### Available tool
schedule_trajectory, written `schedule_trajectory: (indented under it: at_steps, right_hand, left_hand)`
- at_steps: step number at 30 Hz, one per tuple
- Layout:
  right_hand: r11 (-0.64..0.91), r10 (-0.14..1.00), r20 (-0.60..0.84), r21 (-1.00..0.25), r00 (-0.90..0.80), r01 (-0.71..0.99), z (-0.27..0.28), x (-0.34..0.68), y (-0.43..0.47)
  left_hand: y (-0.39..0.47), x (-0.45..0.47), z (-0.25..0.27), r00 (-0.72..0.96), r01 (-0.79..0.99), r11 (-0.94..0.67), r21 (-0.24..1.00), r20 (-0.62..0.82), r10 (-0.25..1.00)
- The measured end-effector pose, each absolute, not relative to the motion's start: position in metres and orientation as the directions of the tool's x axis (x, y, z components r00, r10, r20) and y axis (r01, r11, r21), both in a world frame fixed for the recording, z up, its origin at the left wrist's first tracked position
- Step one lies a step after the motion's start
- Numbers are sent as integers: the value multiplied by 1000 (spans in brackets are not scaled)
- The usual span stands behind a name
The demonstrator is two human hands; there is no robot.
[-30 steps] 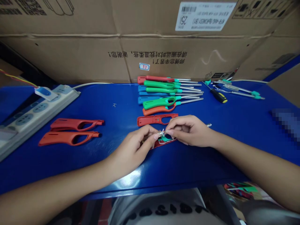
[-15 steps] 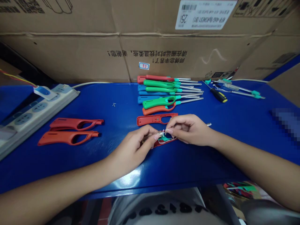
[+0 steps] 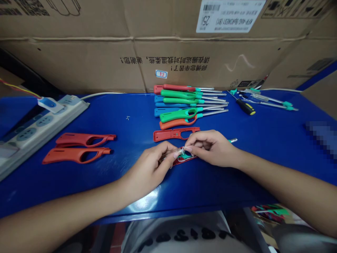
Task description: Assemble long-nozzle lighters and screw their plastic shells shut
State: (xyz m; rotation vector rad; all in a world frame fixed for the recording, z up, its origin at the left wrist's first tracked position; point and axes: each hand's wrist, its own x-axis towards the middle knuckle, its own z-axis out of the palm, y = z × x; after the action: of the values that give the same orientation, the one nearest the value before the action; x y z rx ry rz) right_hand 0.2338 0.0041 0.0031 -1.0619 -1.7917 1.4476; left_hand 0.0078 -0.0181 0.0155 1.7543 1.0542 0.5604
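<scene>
My left hand (image 3: 151, 167) is closed around a clear gas tank (image 3: 179, 152) for a lighter, its thumb along the near side. The fingertips of my right hand (image 3: 214, 149) pinch a thin white wire (image 3: 183, 150) at the tank's right end. Below both hands lies a red lighter shell half (image 3: 181, 162) with a green trigger part (image 3: 187, 155) in it. A second red shell half (image 3: 165, 135) lies just beyond, inner side up. To the right of my right hand a metal tube tip (image 3: 233, 140) sticks out.
Several assembled red, green, blue and orange lighters (image 3: 179, 117) lie in a row at the back. A screwdriver (image 3: 246, 107) and loose lighter innards (image 3: 276, 102) are at back right. Red-orange shells (image 3: 76, 154) and a power strip (image 3: 42, 123) are left. A cardboard box (image 3: 105, 66) stands behind.
My right fingertips have shifted slightly left, closer to the end of the clear tank. The left hand keeps its hold, nearly unmoved.
</scene>
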Motion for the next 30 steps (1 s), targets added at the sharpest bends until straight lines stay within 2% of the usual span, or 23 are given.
schedule_trajectory:
  at_steps: [9,12,17,19,23,30]
  right_hand:
    - [177,869,42,-957,-493,230,2,231,1]
    - [104,876,5,-979,-483,177,4,230,3]
    - [-105,879,-137,-990,-457,94,7,230,8]
    - [-134,880,-153,-988,-450,73,8,230,8]
    - [-93,891,-98,-995,-444,34,8,228,7]
    - [37,900,-30,-989,-435,144,6,229,4]
  left_hand:
    - [-19,11,17,523,392,-196,899,-42,851]
    - [-19,11,18,516,391,-185,902,-48,856]
    - [-19,10,13,496,360,-141,922,-61,866]
    - [-18,10,12,494,348,-138,927,-57,868]
    - [-18,11,12,498,350,-142,926,-55,866]
    - [-19,11,11,512,388,-156,909,-71,856]
